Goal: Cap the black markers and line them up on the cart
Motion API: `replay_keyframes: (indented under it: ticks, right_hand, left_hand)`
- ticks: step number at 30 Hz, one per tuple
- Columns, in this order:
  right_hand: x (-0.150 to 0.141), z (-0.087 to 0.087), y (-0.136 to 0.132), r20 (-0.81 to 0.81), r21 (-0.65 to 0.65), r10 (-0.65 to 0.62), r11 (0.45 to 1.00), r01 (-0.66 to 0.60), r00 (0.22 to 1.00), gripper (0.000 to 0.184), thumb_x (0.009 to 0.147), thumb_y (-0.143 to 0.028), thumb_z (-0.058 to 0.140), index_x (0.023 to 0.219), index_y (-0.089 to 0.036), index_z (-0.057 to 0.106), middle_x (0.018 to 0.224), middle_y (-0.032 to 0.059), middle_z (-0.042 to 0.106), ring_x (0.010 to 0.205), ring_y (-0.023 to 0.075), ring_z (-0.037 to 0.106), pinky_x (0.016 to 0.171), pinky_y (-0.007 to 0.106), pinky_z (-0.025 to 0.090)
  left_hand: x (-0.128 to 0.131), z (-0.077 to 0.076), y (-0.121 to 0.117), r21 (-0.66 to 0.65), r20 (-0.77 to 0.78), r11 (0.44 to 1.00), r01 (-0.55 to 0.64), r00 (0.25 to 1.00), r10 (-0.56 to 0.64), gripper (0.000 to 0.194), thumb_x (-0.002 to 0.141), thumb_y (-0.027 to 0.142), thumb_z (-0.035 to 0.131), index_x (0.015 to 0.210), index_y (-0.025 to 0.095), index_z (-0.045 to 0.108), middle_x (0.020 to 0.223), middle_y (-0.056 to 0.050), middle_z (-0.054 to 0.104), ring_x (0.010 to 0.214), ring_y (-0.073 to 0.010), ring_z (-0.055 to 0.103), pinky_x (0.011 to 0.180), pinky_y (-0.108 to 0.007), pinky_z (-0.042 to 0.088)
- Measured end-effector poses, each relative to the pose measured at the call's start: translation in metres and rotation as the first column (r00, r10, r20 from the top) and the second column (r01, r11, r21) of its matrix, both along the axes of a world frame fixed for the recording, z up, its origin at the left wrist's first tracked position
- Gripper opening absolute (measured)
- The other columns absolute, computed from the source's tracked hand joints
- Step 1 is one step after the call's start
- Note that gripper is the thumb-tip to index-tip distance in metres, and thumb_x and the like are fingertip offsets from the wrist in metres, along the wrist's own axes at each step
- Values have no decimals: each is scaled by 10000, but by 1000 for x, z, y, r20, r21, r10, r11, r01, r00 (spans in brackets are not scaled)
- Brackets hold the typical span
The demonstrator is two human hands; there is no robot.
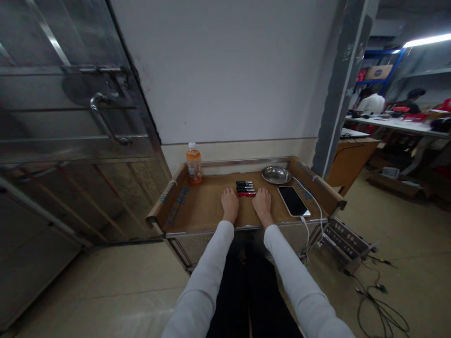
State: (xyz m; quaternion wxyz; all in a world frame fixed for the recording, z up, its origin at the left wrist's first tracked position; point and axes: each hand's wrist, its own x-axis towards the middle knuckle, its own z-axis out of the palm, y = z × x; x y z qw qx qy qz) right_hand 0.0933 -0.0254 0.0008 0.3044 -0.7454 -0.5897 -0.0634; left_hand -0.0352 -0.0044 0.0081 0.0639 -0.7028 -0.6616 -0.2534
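My left hand (229, 203) rests on the cardboard-lined tabletop (204, 206), fingers curled down, nothing visibly in it. My right hand (262, 202) rests beside it in the same way. Between and just beyond the two hands lies a small row of black and red pen-like sticks (245, 188), close to both sets of fingertips. Whether the fingers touch them is hard to tell. Both arms wear white sleeves.
An orange drink bottle (194, 164) stands at the back left. A metal bowl (276, 174) sits at the back right, with a phone (293, 201) on a white cable beside my right hand. A metal door (70, 131) is left; people work at far tables on the right.
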Motion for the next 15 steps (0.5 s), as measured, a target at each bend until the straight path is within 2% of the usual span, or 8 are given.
replay_keyframes:
  ticks: [5,10,15]
  right_hand:
    - [0,-2,1,69,9,-22,1000,21,997,330,820,-51,356,1017,-78,619,1052,223,630,1004,271,553,859,373,392]
    - [0,-1,1,99,-5,-36,999,36,995,310,844,-64,353,1011,-81,614,1044,211,633,995,266,556,846,359,388]
    - [0,-1,1,124,-2,-42,999,43,991,284,844,-75,380,1001,-94,615,1038,199,636,981,262,559,826,348,386]
  left_hand:
    - [-2,6,1,-5,-33,999,53,998,-53,317,859,69,360,1057,142,595,1058,-158,628,1018,-250,569,870,-375,436]
    - [-4,9,-2,-14,27,1000,27,999,-27,315,855,88,379,1095,147,574,1101,-162,608,1063,-274,542,895,-399,414]
    - [-6,10,-8,-33,55,999,19,998,-17,258,865,102,380,1045,117,565,1088,-171,593,1069,-280,527,909,-405,400]
